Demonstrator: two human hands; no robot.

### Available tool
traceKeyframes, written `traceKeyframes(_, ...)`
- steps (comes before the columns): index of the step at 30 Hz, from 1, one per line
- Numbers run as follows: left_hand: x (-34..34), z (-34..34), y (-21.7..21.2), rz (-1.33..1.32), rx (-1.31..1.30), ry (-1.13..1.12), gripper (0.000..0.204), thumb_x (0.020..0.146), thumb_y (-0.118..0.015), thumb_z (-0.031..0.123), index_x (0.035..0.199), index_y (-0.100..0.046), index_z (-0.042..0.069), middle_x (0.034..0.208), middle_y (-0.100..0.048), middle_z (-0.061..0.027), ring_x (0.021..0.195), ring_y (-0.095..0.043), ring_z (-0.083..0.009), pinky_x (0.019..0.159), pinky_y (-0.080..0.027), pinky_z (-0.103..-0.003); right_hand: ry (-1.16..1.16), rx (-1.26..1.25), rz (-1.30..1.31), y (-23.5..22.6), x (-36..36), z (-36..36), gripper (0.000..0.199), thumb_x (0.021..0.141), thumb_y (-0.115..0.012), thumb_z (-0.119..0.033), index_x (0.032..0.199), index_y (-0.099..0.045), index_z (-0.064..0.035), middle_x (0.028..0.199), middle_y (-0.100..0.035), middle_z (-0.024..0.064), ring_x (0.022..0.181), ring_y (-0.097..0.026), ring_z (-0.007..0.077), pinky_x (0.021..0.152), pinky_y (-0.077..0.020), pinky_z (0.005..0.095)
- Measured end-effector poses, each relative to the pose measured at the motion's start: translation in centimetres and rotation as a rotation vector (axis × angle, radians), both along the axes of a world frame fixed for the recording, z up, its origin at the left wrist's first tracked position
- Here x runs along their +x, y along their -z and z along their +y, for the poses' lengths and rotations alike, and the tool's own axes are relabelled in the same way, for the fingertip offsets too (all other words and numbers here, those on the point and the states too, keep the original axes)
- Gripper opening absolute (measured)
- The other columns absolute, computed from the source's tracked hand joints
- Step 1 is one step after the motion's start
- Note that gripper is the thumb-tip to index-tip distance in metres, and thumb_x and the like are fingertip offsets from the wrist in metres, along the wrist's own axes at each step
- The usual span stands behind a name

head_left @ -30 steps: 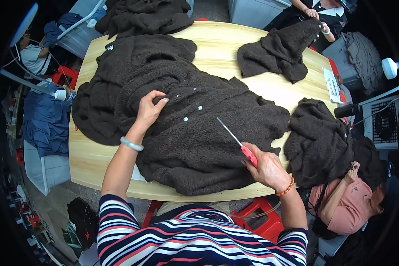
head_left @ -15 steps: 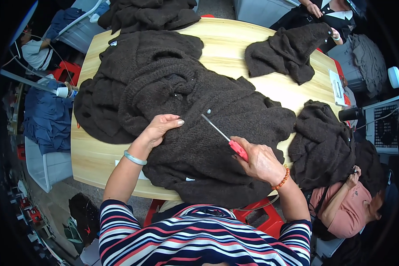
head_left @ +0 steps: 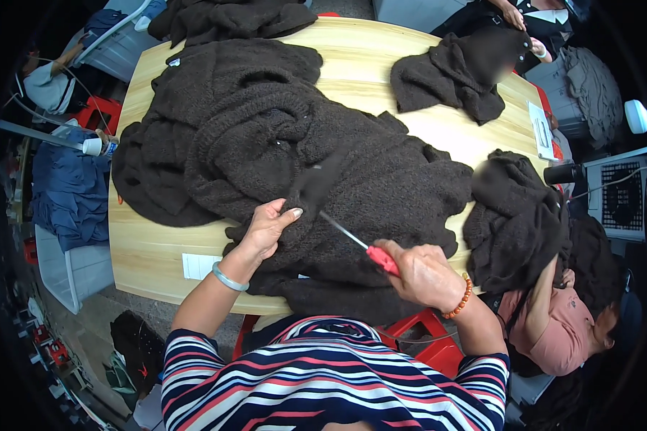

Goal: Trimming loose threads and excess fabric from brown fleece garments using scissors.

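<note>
A large dark brown knit garment (head_left: 381, 194) lies bunched across the table in front of me. My left hand (head_left: 269, 226), with a pale bangle on its wrist, pinches a fold of it between thumb and fingers. My right hand (head_left: 428, 273), wearing an orange bead bracelet, is closed around the red handle of a tool with a thin metal shaft (head_left: 384, 260). The shaft points up and left toward the pinched fold. Its tip is close to the knit, and I cannot tell whether it touches. Blur hides part of the cloth above my left hand.
Under the knitwear is a pale wooden table (head_left: 151, 266) with a white paper (head_left: 201, 266) near its front edge. More dark knits (head_left: 510, 223) lie at the right. Co-workers sit at the right and far right. A bin of blue cloth (head_left: 72, 187) stands left. Red stools (head_left: 428, 330) are below.
My left hand has drawn up a fold of the knit and now pinches it. The tool has come nearer that hand. More of the white paper shows, and the shiny button is out of sight.
</note>
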State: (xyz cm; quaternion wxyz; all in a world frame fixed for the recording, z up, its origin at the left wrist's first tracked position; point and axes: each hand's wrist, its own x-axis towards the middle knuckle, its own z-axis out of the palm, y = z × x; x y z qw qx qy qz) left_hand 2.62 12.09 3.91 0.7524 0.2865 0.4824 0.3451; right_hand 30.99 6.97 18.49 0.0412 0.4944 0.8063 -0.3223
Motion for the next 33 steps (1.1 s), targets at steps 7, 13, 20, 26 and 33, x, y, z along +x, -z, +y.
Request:
traceKeyframes(7,0.4,-0.5,0.0,-0.011,0.038,0.017,0.022,0.093,-0.06,-0.001,0.115,-0.062,-0.004,0.108,-0.068,-0.008,0.096,-0.063,-0.0111,0.089,-0.051,-0.026,0.037,0.065,0.024,0.3,-0.4,-0.9,0.035,0.088,-0.063,-0.021,0.118,-0.059,-0.0026,0.065,-0.065,0.02,0.064,-0.068,0.0353,0.06,-0.0544,0.0443)
traceKeyframes(13,0.2,-0.8,0.1,0.009,0.101,0.068,0.031,0.093,-0.058,-0.005,0.124,-0.057,-0.004,0.117,-0.066,-0.0095,0.104,-0.063,-0.0142,0.097,-0.05,-0.03,-0.015,-0.009,0.07,0.6,-0.4,-2.2,0.036,0.087,-0.063,-0.02,0.117,-0.059,-0.0013,0.065,-0.065,0.0203,0.064,-0.068,0.0362,0.06,-0.0545,0.0447)
traceKeyframes(20,0.5,-1.8,-0.5,0.092,0.175,0.234,0.037,0.093,-0.058,-0.004,0.129,-0.053,-0.006,0.122,-0.064,-0.0089,0.107,-0.061,-0.0133,0.097,-0.049,-0.029,0.045,-0.041,0.079,0.7,-0.4,-2.8,0.038,0.089,-0.063,-0.021,0.121,-0.057,-0.0023,0.069,-0.066,0.0221,0.068,-0.068,0.0386,0.064,-0.0543,0.0464)
traceKeyframes(26,-0.2,3.3,-3.4,0.001,-0.002,0.447,0.037,0.098,-0.06,0.019,0.128,-0.054,-0.002,0.12,-0.064,-0.0094,0.106,-0.062,-0.0156,0.096,-0.052,-0.032,0.2,0.03,0.14,1.4,0.7,-3.4,0.045,0.085,-0.065,-0.015,0.128,-0.054,-0.0078,0.082,-0.068,0.0229,0.076,-0.068,0.0395,0.07,-0.0539,0.0464)
traceKeyframes(33,4.7,8.7,0.8,-0.189,-0.081,-0.061,0.029,0.096,-0.064,0.018,0.117,-0.063,-0.003,0.118,-0.066,-0.0114,0.111,-0.061,-0.0179,0.102,-0.047,-0.03,0.287,0.048,0.133,1.0,1.1,-3.8,0.041,0.088,-0.064,-0.018,0.127,-0.054,-0.0085,0.081,-0.068,0.0226,0.079,-0.067,0.041,0.072,-0.0527,0.0478)
